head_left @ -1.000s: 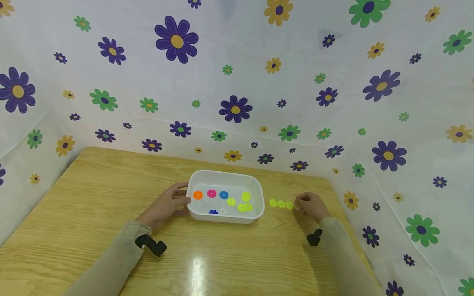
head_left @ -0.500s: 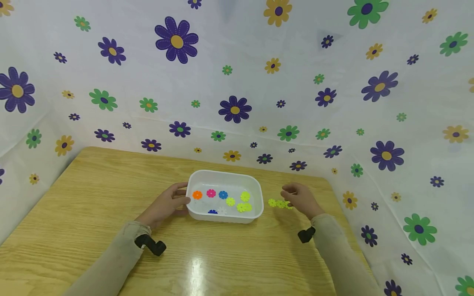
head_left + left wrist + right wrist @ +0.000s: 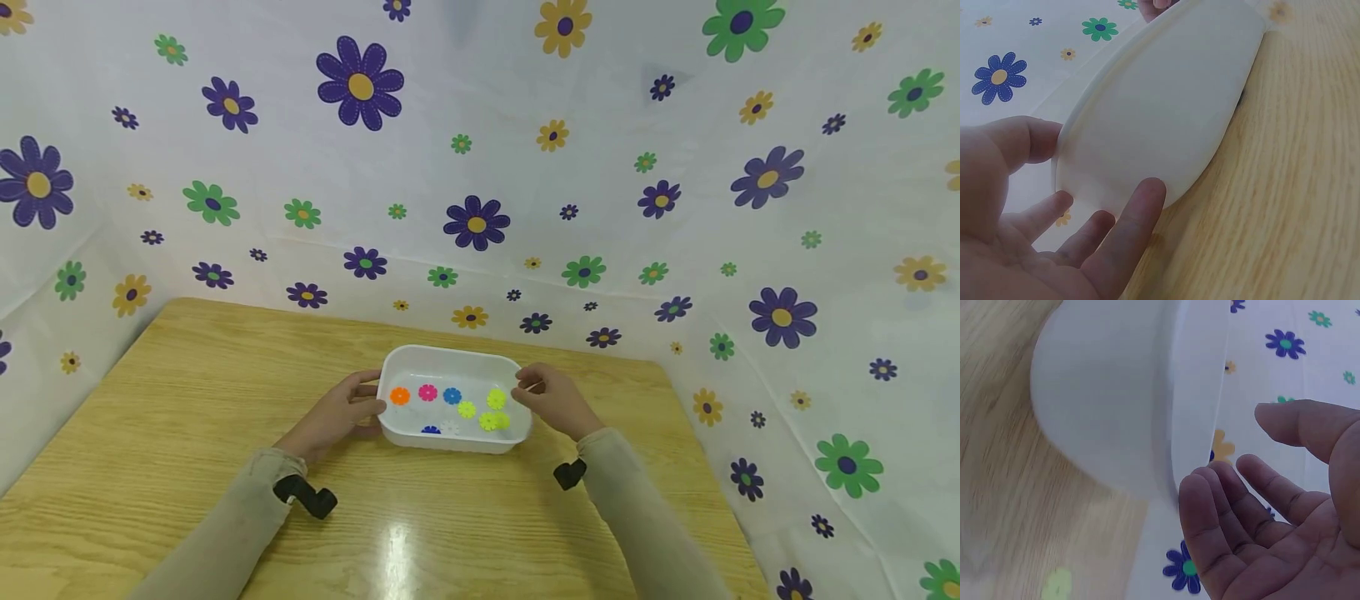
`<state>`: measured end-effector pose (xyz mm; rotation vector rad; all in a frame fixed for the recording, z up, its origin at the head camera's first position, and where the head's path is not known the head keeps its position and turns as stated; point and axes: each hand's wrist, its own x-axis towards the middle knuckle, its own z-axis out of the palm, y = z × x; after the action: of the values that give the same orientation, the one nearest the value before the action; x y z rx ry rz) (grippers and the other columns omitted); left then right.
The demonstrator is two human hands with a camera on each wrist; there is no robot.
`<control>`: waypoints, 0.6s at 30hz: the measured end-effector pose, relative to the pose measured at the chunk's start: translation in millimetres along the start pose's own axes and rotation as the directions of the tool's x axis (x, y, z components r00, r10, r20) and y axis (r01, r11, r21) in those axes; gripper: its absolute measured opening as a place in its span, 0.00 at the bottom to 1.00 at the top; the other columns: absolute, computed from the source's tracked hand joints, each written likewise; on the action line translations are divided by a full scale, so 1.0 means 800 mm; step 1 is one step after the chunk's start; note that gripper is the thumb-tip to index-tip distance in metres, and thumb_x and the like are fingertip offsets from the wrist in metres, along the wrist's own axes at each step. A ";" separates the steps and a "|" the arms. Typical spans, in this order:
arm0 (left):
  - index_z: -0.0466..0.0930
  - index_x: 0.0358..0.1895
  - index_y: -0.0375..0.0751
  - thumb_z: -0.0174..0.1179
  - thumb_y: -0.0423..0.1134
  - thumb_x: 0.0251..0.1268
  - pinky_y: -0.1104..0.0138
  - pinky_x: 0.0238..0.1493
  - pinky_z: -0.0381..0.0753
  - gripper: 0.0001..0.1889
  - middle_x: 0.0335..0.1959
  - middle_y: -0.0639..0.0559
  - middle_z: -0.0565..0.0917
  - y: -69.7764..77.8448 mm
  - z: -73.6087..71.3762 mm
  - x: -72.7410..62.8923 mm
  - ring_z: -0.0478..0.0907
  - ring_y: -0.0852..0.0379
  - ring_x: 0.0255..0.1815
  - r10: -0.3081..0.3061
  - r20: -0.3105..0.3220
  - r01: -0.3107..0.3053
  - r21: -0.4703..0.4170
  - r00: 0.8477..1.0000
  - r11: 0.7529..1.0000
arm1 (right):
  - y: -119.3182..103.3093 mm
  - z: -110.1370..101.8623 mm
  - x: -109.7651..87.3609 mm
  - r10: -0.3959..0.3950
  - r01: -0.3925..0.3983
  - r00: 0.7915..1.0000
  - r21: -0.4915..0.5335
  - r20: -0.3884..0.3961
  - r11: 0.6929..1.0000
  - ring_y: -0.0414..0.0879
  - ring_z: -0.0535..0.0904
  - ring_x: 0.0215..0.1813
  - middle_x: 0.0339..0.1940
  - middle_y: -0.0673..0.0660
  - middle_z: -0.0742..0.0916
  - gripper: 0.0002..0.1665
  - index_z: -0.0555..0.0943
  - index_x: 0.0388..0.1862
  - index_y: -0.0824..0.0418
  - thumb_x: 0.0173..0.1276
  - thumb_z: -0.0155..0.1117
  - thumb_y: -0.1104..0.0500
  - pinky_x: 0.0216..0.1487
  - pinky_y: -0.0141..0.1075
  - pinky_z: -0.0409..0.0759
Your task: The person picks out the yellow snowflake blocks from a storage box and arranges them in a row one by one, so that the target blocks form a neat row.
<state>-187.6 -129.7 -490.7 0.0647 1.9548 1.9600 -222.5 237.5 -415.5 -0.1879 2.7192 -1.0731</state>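
Observation:
A white plastic tub (image 3: 457, 444) stands on the wooden table. My left hand (image 3: 347, 415) holds its left end, thumb at the rim and fingers against the outer wall. Inside lie notched flower-shaped discs: an orange disc (image 3: 400, 396), a pink disc (image 3: 427, 392), a blue disc (image 3: 452, 396) and several yellow discs (image 3: 496, 400). A dark blue disc (image 3: 431, 430) and a white disc (image 3: 449, 427) lie near the front wall. My right hand (image 3: 555, 402) is at the right rim, fingers loosely bent and holding nothing. Blurred in the right wrist view is a yellow disc (image 3: 1057, 584) on the table.
The wooden table (image 3: 225, 400) carries the tub near its back edge. A white sheet (image 3: 420, 150) printed with flowers hangs behind and along both sides. Black wrist cameras (image 3: 306, 497) are strapped to both sleeves.
My right hand has moved left from the row of joined yellow discs to the tub's right rim. That row is now hidden behind the hand in the head view. The left hand stays put.

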 end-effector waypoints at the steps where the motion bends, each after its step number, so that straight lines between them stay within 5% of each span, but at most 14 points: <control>1: 0.56 0.81 0.43 0.60 0.36 0.76 0.52 0.56 0.87 0.35 0.74 0.32 0.67 0.000 0.000 0.000 0.77 0.37 0.63 0.002 0.003 -0.002 0.001 1.000 1.000 | -0.004 0.005 0.002 -0.006 0.006 1.000 -0.001 0.007 1.000 0.50 0.82 0.52 0.52 0.55 0.86 0.21 0.81 0.61 0.60 0.73 0.68 0.53 0.53 0.45 0.85; 18: 0.56 0.81 0.43 0.61 0.37 0.76 0.51 0.57 0.87 0.36 0.74 0.32 0.67 0.003 0.000 -0.001 0.78 0.39 0.62 0.011 0.001 -0.011 -0.007 1.000 1.000 | -0.022 0.076 0.041 0.024 -0.016 0.988 -0.052 0.153 0.998 0.49 0.80 0.46 0.44 0.53 0.86 0.17 0.83 0.54 0.58 0.70 0.72 0.53 0.51 0.42 0.85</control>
<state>-187.2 -130.1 -488.0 0.0745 1.9508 1.9728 -239.0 177.9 -451.8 -0.2402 2.6060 -0.9429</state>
